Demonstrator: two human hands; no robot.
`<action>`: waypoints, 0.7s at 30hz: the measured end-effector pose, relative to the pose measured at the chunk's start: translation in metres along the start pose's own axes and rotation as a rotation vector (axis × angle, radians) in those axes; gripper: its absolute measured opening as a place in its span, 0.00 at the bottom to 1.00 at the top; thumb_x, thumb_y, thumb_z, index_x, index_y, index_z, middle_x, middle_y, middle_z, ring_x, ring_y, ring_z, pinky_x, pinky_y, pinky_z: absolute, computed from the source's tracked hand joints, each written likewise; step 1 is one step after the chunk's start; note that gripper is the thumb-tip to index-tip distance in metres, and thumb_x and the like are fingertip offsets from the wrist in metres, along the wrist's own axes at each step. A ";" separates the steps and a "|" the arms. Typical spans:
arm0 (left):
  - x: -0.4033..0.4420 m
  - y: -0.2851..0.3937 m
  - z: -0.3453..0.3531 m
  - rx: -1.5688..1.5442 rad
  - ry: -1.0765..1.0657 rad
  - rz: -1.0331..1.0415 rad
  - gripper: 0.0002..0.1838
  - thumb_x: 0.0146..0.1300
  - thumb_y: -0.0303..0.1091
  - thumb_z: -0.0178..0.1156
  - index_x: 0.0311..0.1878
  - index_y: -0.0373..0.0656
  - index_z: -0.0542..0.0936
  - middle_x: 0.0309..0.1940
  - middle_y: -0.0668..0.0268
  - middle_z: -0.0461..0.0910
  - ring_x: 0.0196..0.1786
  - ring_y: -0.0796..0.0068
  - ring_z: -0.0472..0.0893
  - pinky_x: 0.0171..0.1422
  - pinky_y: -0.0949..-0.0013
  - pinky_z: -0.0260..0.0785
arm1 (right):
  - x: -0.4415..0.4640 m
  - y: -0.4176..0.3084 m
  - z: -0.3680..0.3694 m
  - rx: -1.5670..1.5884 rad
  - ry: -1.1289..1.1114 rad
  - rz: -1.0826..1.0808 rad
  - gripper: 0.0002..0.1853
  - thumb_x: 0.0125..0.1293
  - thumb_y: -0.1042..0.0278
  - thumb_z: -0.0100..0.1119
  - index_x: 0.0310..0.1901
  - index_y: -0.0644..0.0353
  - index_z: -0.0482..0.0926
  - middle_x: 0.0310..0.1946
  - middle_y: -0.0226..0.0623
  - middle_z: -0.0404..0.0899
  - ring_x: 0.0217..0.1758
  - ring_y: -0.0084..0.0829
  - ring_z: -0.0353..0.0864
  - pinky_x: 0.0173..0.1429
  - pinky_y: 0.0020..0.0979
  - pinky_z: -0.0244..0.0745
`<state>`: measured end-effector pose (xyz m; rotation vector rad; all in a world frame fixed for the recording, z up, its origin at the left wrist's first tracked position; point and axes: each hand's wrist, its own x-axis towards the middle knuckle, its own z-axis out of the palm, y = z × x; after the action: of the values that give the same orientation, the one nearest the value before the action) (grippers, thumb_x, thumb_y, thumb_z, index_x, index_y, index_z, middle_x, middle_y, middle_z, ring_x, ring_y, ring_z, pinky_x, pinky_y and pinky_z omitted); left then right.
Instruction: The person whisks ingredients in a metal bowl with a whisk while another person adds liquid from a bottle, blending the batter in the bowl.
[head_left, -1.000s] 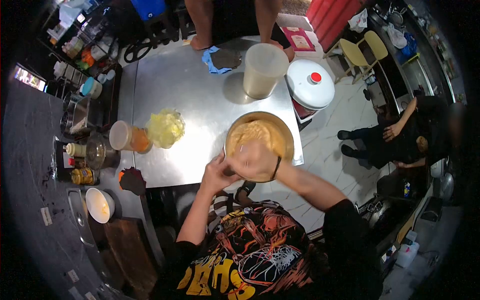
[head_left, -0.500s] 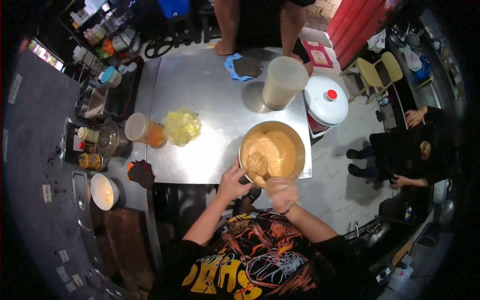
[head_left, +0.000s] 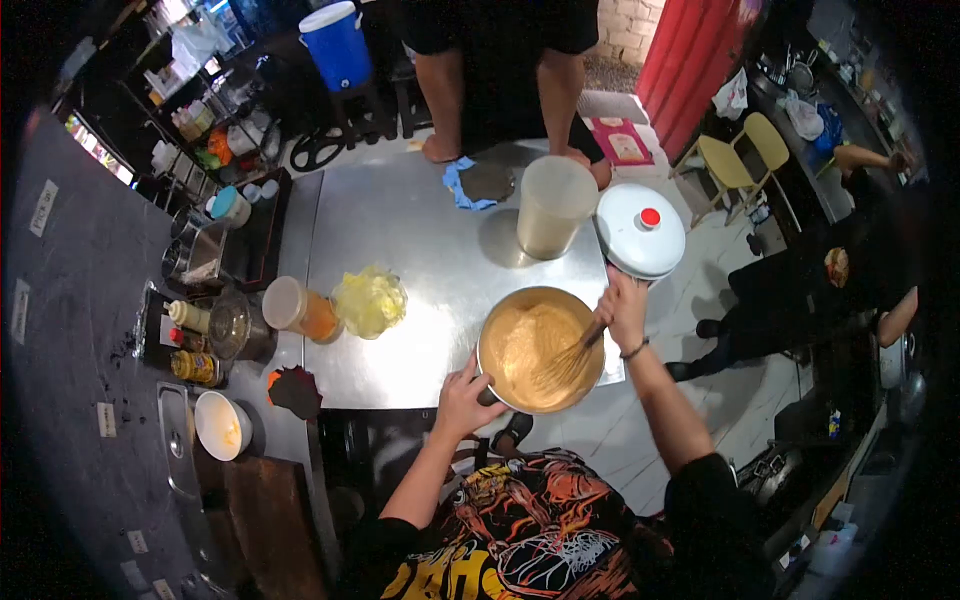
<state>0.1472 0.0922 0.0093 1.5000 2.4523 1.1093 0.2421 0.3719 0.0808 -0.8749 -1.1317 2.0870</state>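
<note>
A round metal pan [head_left: 481, 352] of thick orange-tan sauce [head_left: 527, 338] stands at the near right part of the steel table. My left hand [head_left: 466, 402] is closed on its near-left side, by what looks like a short dark handle [head_left: 487, 394]. In my right hand [head_left: 626, 308], fingers wrapped around the grip, is a whisk [head_left: 570, 365] with a dark handle. Its wire head dips into the sauce at the right side and slants down to the left. The lower ends of the wires are hidden in the sauce.
On the steel table [head_left: 345, 215] are a tall cloudy container [head_left: 555, 205], a clear bag of pale yellow pieces [head_left: 370, 302], a tub with orange contents [head_left: 298, 308] and a blue-and-dark cloth [head_left: 480, 184]. A white-lidded pot [head_left: 640, 240] stands beside it. One person leans on the far edge; another stands right.
My right hand and the whisk handle have swung from the pan's near side to its right side; the whisk head moved right through the sauce. My left hand stays on the pan. The view tilted up.
</note>
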 end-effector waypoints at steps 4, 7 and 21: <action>-0.002 0.005 0.005 -0.116 0.056 -0.033 0.24 0.35 0.42 0.73 0.38 0.43 0.80 0.59 0.44 0.68 0.39 0.54 0.80 0.44 0.61 0.74 | -0.088 0.053 -0.002 0.335 0.108 -0.265 0.22 0.66 0.59 0.45 0.14 0.55 0.60 0.10 0.28 0.58 0.12 0.28 0.60 0.18 0.33 0.59; -0.003 0.009 0.008 -0.134 0.067 -0.042 0.23 0.35 0.39 0.73 0.37 0.42 0.78 0.57 0.44 0.70 0.39 0.52 0.79 0.42 0.61 0.74 | -0.115 0.098 0.016 -0.360 -0.329 -0.967 0.18 0.59 0.67 0.55 0.13 0.57 0.64 0.14 0.33 0.65 0.15 0.33 0.66 0.20 0.34 0.62; -0.017 0.010 0.000 0.040 0.105 -0.045 0.25 0.34 0.49 0.74 0.30 0.42 0.78 0.55 0.40 0.71 0.41 0.55 0.80 0.46 0.60 0.70 | -0.056 -0.003 0.010 -0.135 0.026 -0.228 0.21 0.64 0.73 0.52 0.11 0.60 0.64 0.08 0.25 0.62 0.10 0.17 0.59 0.15 0.23 0.52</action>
<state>0.1638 0.0814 0.0106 1.4245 2.5782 1.1670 0.2688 0.3261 0.1028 -0.7922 -1.3066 1.8271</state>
